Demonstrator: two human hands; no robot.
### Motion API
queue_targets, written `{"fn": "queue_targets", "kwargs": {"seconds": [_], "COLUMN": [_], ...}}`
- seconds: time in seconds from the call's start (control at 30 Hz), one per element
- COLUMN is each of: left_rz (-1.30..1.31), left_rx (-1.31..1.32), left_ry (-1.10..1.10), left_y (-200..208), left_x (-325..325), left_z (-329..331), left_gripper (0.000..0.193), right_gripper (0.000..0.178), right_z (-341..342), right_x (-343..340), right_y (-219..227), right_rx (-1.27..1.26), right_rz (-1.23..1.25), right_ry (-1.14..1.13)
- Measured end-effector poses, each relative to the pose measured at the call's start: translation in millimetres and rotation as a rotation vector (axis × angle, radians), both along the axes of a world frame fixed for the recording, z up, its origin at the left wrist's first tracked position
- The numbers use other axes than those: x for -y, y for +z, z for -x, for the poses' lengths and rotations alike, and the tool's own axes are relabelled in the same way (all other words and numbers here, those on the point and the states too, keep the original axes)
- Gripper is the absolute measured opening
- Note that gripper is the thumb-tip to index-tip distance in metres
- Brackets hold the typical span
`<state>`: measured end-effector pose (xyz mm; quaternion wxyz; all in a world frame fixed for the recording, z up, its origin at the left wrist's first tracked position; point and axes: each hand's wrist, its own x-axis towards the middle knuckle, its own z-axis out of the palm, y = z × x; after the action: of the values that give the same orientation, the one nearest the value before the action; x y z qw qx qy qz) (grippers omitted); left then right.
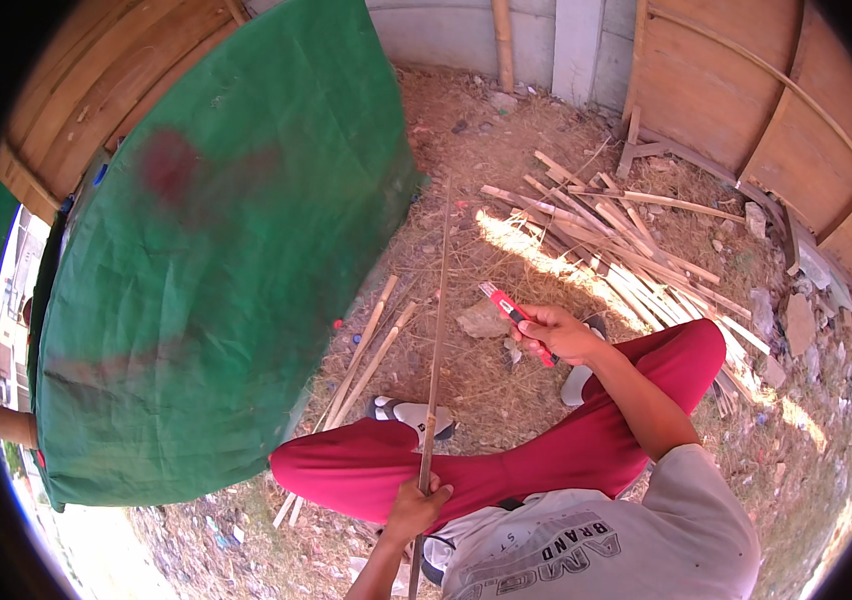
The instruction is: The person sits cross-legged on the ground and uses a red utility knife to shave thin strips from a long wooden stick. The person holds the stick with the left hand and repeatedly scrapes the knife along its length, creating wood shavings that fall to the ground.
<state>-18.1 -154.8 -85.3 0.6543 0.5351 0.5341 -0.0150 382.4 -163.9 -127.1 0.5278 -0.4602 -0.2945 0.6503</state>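
Observation:
My left hand (414,512) is closed around the lower part of a long, thin bamboo strip (436,360). The strip stands nearly lengthwise in front of me, running from beside my lap out over the dry ground. In my right hand (564,334), above my right shin, is a red utility knife (508,308). Its tip end points away from me and to the left, a short way right of the strip and apart from it. Whether its blade is out is too small to tell.
Split bamboo strips (646,250) lie piled ahead on the right. Two more pieces (371,350) lie left of my foot. A large green tarp (236,250) fills the left side; another person's arm (11,425) shows at its edge. Wooden panels (716,85) stand at the right.

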Motion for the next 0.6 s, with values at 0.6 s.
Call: {"fn": "queue_targets", "kwargs": {"seconds": [0.6], "left_rz": [-0.497], "left_rx": [-0.036], "left_ry": [-0.225], "left_y": [-26], "left_x": [-31], "left_z": [-58], "left_gripper": [0.025], "right_gripper": [0.032], "right_z": [84], "right_x": [3], "right_y": [33], "right_rx": [1.295], "right_rz": [-0.382], "right_ry": [-0.054]}}
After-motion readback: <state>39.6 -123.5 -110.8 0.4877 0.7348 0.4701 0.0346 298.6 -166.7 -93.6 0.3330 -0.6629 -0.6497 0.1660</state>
